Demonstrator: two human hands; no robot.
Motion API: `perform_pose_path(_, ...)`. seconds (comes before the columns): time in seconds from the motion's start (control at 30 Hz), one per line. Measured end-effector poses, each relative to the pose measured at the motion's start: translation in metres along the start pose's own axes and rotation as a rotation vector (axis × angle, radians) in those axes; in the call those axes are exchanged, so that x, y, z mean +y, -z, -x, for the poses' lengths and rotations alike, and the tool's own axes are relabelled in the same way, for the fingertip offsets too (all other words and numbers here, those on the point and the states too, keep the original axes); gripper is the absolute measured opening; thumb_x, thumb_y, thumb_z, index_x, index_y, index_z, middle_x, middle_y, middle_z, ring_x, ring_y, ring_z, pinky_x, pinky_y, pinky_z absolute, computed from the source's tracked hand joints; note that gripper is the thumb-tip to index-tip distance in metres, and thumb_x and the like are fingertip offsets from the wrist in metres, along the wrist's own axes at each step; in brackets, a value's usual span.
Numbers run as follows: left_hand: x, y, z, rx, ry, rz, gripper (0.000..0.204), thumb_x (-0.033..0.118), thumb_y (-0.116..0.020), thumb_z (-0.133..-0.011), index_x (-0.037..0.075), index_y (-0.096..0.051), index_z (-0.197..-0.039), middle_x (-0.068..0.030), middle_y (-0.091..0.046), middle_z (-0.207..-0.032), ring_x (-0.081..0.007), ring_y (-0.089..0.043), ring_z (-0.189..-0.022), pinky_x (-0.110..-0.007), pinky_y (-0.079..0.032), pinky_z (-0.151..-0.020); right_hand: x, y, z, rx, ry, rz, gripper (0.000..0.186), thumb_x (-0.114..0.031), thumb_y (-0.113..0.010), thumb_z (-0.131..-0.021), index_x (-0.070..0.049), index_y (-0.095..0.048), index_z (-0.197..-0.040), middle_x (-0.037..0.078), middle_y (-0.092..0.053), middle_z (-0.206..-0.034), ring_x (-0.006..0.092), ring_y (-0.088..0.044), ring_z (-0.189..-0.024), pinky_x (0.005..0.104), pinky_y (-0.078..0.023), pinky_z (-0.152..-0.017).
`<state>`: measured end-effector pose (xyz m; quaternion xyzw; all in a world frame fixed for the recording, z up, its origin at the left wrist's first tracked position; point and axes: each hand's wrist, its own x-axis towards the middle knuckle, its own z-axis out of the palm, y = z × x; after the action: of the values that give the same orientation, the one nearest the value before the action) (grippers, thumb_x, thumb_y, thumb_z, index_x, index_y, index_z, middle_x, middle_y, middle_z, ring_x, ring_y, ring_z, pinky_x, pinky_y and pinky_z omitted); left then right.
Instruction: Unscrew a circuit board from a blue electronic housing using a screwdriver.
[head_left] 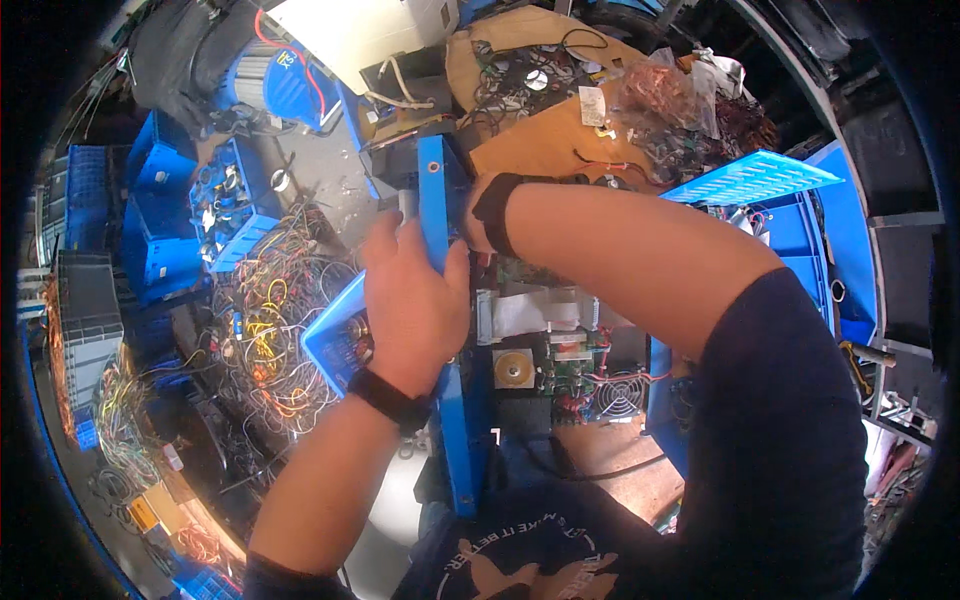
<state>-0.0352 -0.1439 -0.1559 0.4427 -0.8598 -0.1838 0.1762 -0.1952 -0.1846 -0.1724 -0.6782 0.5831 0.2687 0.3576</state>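
My left hand (415, 305) lies over a long blue metal rail (432, 200), its thumb on the right side and its fingers curled along the left side. A small grey piece (407, 204) shows by those fingertips; whether they touch it I cannot tell. Across from it, my right hand (478, 225) reaches in behind the rail's far part, below a dark wristband, and its fingers are hidden. Right of the rail, under my right forearm, lies an opened electronic unit with a green circuit board (572, 375), a white flat ribbon (535, 313) and a round fan grille (619, 396).
A blue bin (335, 325) stands against the rail's left side. Tangled wires (275, 330) cover the floor beyond, near blue crates (238, 195). Cardboard (525, 140) with cable scraps and a copper-coloured heap (660, 90) lies ahead. A blue perforated lid (755, 178) juts out at right.
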Motion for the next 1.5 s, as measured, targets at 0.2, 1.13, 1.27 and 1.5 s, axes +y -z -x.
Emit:
perform_pose_path(0.2, 0.0, -0.001, -0.002, 0.022, -0.018, -0.006, 0.045, 0.024, -0.065, -0.087, -0.009, -0.054, -0.115, -0.0312, -0.047, -0.129, -0.0464, -0.046, -0.118, -0.049, -0.039, -0.1, 0.013, -0.017, -0.022, 0.05, 0.041, -0.105, 0.024, -0.018, -0.056, -0.09, -0.014, -0.072, -0.108, 0.005, -0.072, -0.104, 0.0225, -0.07, -0.093, 0.0387, -0.055, -0.078)
perform_pose_path(1.13, -0.005, -0.003, 0.0, 0.043, -0.018, 0.003, 0.044, 0.023, -0.066, -0.085, -0.008, -0.055, -0.114, -0.0315, -0.046, -0.132, -0.0469, -0.045, -0.121, -0.049, -0.036, -0.104, 0.014, -0.05, 0.019, 0.176, 0.075, 0.348, 0.023, -0.02, -0.059, -0.086, -0.014, -0.075, -0.101, 0.009, -0.073, -0.099, 0.0252, -0.069, -0.096, 0.0395, -0.054, -0.077)
perform_pose_path(1.27, -0.007, -0.002, 0.001, 0.046, -0.015, 0.005, 0.044, 0.023, -0.066, -0.085, -0.008, -0.056, -0.114, -0.0318, -0.046, -0.132, -0.0473, -0.044, -0.121, -0.049, -0.036, -0.104, 0.006, -0.059, 0.033, 0.162, 0.012, 0.267, 0.026, -0.022, -0.059, -0.087, -0.015, -0.075, -0.107, 0.007, -0.071, -0.11, 0.0263, -0.067, -0.103, 0.041, -0.054, -0.08)
perform_pose_path(1.5, -0.002, 0.003, 0.001, -0.034, 0.009, 0.008, 0.048, 0.027, -0.059, -0.092, -0.008, -0.052, -0.123, -0.0317, -0.04, -0.139, -0.046, -0.039, -0.128, -0.049, -0.031, -0.109, 0.018, -0.078, 0.039, 0.269, 0.05, 0.282, 0.024, -0.023, -0.055, -0.088, -0.014, -0.076, -0.095, 0.008, -0.073, -0.095, 0.0276, -0.07, -0.09, 0.0409, -0.055, -0.071)
